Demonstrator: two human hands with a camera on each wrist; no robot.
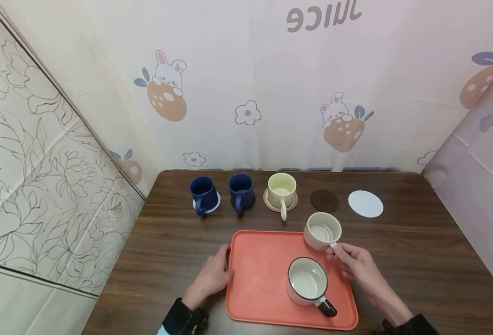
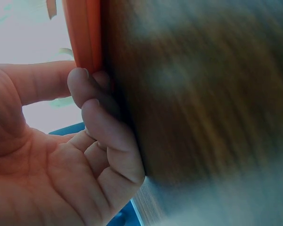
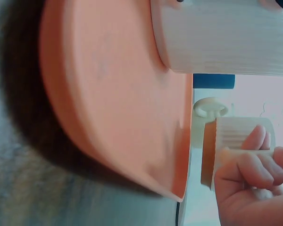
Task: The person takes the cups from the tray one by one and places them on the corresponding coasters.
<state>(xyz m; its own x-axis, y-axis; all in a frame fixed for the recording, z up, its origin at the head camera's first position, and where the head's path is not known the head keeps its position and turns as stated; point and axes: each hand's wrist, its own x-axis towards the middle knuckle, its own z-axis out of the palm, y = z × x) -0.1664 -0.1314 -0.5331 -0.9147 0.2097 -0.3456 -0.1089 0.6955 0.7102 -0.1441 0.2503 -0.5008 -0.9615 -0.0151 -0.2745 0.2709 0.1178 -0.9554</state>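
My right hand (image 1: 357, 265) pinches the handle of a cream mug (image 1: 323, 230), which overlaps the tray's far right corner in the head view. In the right wrist view this mug (image 3: 233, 126) shows a brown base, apart from the tray surface. My left hand (image 1: 214, 274) grips the left rim of a coral-red tray (image 1: 259, 274), thumb over the edge and fingertips curled against its side and underside, as the left wrist view shows. On the tray's right half stands a white mug (image 1: 307, 281) with a black rim and black handle, the handle pointing toward the near right.
Along the table's back edge stand a blue mug (image 1: 203, 193) on a white coaster, another blue mug (image 1: 241, 190), and a pale yellow mug (image 1: 282, 188) on a round coaster. Right of them lie a dark brown coaster (image 1: 324, 200) and a white coaster (image 1: 365, 204). Printed curtains hang behind.
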